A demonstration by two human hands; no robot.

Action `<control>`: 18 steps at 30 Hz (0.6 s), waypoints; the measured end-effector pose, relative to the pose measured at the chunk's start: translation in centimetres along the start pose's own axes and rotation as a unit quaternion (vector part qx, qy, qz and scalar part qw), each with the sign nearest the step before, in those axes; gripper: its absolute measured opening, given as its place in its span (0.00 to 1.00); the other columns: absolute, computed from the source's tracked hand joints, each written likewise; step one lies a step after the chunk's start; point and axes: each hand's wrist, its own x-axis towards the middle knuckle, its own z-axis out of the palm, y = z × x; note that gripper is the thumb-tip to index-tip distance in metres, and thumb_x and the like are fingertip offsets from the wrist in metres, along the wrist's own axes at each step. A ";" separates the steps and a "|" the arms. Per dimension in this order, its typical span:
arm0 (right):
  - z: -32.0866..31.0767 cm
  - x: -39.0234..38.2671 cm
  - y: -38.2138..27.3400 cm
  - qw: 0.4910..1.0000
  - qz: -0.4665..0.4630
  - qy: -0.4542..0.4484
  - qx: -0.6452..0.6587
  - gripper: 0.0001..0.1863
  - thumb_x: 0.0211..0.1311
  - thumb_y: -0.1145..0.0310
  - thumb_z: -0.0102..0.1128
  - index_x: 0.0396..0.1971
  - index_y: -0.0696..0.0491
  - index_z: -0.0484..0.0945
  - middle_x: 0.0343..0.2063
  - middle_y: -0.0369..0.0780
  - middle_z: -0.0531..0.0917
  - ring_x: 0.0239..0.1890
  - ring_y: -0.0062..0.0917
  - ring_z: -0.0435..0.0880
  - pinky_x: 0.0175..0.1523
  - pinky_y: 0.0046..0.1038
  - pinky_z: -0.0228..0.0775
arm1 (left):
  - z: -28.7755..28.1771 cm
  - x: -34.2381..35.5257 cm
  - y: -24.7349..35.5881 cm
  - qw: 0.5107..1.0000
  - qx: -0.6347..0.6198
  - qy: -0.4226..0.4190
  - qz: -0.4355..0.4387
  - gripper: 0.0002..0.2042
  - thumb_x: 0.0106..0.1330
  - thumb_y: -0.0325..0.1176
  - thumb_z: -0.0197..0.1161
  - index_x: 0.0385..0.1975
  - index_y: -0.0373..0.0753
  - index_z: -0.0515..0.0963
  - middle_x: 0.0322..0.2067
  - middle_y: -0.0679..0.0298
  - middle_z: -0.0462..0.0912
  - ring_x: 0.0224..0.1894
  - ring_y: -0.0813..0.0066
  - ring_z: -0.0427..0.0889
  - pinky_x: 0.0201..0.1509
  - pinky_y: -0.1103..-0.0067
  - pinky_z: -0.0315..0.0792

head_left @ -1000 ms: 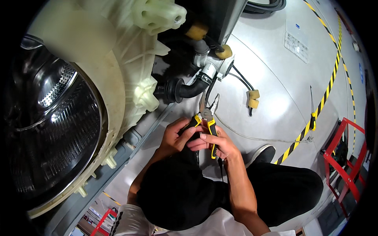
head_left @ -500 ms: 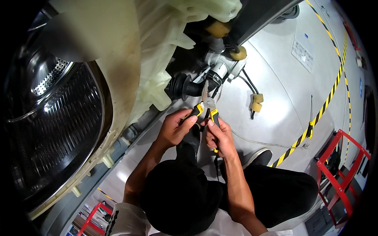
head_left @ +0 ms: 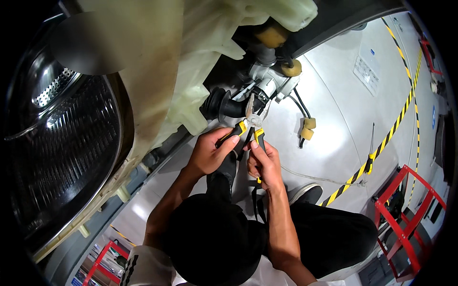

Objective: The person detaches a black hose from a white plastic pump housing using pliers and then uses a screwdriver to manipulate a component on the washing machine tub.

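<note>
1. While both hands work on a single tool at the centre of the frame, the pliers (head_left: pixel 254 120), yellow and black at the handles, point toward the top of the frame, handles spread, jaws parted.
2. Left hand (head_left: pixel 207 151): grip closed round the left handle, thumb laid along it.
3. Right hand (head_left: pixel 267 164): grip closed round the other handle, thumb upward, fingers curled; the handle's lower end shows beneath the hand.
4. Jaws stand at the lower end of a white pump-like housing (head_left: pixel 269 82), upper centre, by the dark clamp (head_left: pixel 260 95) where the black hose (head_left: pixel 234 108) joins it. Contact between jaws and clamp: cannot tell.
5. The hose runs left from that joint into a ribbed bellows section (head_left: pixel 219 104), beside a pale plastic tub (head_left: pixel 152 52) that fills the upper left.
6. Within the tub, left edge of the frame: metal drum (head_left: pixel 67 162), glossy, perforated in part.
7. Right of the housing, dark wires lead down to yellowish foam blocks (head_left: pixel 307 129) over the grey floor (head_left: pixel 329 152).
8. Right of centre: screwdriver (head_left: pixel 369 164), yellow and black handle, lying at the striped tape (head_left: pixel 392 131). A thin pale cord (head_left: pixel 319 179) runs toward it from the right hand's side.
9. Lower right: red frame (head_left: pixel 405 231), standing near the tape.
</note>
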 end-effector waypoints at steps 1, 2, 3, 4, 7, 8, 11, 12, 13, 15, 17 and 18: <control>-0.1 0.0 0.1 1.000 0.001 -0.001 0.003 0.16 0.68 0.58 0.56 0.30 0.57 0.75 0.09 0.29 0.63 0.08 0.12 0.57 0.14 0.19 0.44 | -0.1 0.0 0.1 0.998 0.044 0.004 0.038 0.11 0.67 0.34 0.60 0.40 0.31 0.77 0.25 0.68 0.73 0.27 0.82 0.70 0.31 0.82 0.65; -0.2 -0.1 0.3 1.000 0.003 -0.003 0.006 0.16 0.68 0.58 0.56 0.30 0.57 0.75 0.09 0.29 0.63 0.08 0.12 0.57 0.14 0.19 0.44 | -0.2 0.0 0.4 0.993 0.088 0.008 0.075 0.11 0.66 0.33 0.60 0.40 0.31 0.77 0.25 0.66 0.75 0.27 0.80 0.72 0.31 0.82 0.66; -0.5 -0.2 0.5 1.000 0.003 -0.002 0.008 0.16 0.68 0.58 0.56 0.30 0.57 0.75 0.09 0.29 0.63 0.08 0.12 0.57 0.14 0.20 0.44 | -0.2 0.0 0.9 0.985 0.130 0.010 0.114 0.11 0.66 0.33 0.60 0.40 0.31 0.77 0.26 0.64 0.77 0.27 0.78 0.73 0.31 0.81 0.66; -0.9 -0.2 0.7 1.000 -0.006 -0.008 0.002 0.16 0.68 0.59 0.56 0.29 0.58 0.75 0.09 0.29 0.63 0.08 0.12 0.56 0.14 0.20 0.43 | -0.2 0.1 2.0 0.984 0.136 0.026 0.114 0.09 0.63 0.30 0.62 0.40 0.34 0.78 0.30 0.60 0.80 0.29 0.71 0.78 0.32 0.78 0.71; -1.9 -0.4 1.3 0.999 -0.027 -0.027 0.004 0.16 0.68 0.59 0.56 0.29 0.58 0.74 0.09 0.29 0.62 0.08 0.12 0.56 0.15 0.20 0.42 | -0.3 1.4 3.8 0.950 0.189 0.148 0.200 0.09 0.61 0.28 0.65 0.40 0.35 0.79 0.32 0.61 0.80 0.31 0.70 0.80 0.32 0.76 0.73; -2.0 -0.5 1.4 0.999 -0.032 -0.032 0.017 0.16 0.68 0.60 0.55 0.28 0.58 0.74 0.09 0.28 0.61 0.08 0.12 0.55 0.15 0.19 0.42 | -0.5 2.1 4.4 0.929 0.225 0.160 0.247 0.12 0.59 0.26 0.66 0.43 0.34 0.77 0.35 0.58 0.79 0.36 0.63 0.81 0.39 0.73 0.74; -2.0 -0.6 1.2 0.998 -0.044 -0.026 0.044 0.17 0.68 0.60 0.55 0.28 0.59 0.74 0.09 0.29 0.61 0.08 0.12 0.55 0.15 0.20 0.42 | 0.3 5.0 5.5 0.851 0.309 0.174 0.387 0.16 0.59 0.24 0.64 0.48 0.35 0.75 0.40 0.56 0.79 0.41 0.58 0.78 0.47 0.71 0.72; -2.1 -0.7 1.2 0.997 -0.051 -0.023 0.048 0.17 0.68 0.59 0.55 0.28 0.59 0.74 0.09 0.29 0.61 0.08 0.13 0.55 0.15 0.20 0.43 | 0.9 5.5 5.8 0.883 0.301 0.163 0.322 0.18 0.60 0.25 0.64 0.51 0.33 0.73 0.44 0.51 0.78 0.45 0.50 0.76 0.51 0.66 0.70; -2.3 -0.8 1.1 0.997 -0.058 -0.019 0.052 0.17 0.68 0.59 0.55 0.28 0.59 0.74 0.09 0.30 0.61 0.08 0.13 0.55 0.14 0.20 0.43 | 1.4 6.2 5.8 0.884 0.311 0.172 0.303 0.18 0.60 0.26 0.64 0.51 0.33 0.72 0.44 0.50 0.77 0.46 0.49 0.76 0.52 0.66 0.70; -2.4 -0.7 1.1 0.996 -0.080 -0.007 0.045 0.18 0.69 0.57 0.53 0.28 0.59 0.73 0.09 0.30 0.59 0.07 0.14 0.54 0.14 0.21 0.43 | 2.1 8.1 5.4 0.885 0.332 0.189 0.266 0.19 0.60 0.27 0.64 0.51 0.31 0.72 0.45 0.47 0.76 0.48 0.47 0.75 0.53 0.65 0.69; -2.3 -0.9 1.1 0.994 -0.104 -0.006 0.043 0.20 0.71 0.54 0.49 0.29 0.58 0.71 0.08 0.29 0.56 0.06 0.14 0.52 0.13 0.21 0.42 | 2.1 9.8 5.8 0.880 0.372 0.186 0.229 0.18 0.60 0.30 0.64 0.48 0.29 0.72 0.39 0.42 0.79 0.44 0.43 0.77 0.46 0.63 0.73; -2.5 -0.9 1.1 0.993 -0.108 0.005 0.042 0.21 0.71 0.53 0.48 0.29 0.57 0.71 0.08 0.29 0.56 0.06 0.14 0.51 0.12 0.21 0.42 | 2.1 10.6 6.2 0.899 0.376 0.153 0.166 0.18 0.61 0.31 0.64 0.47 0.28 0.72 0.36 0.41 0.79 0.42 0.42 0.78 0.44 0.62 0.74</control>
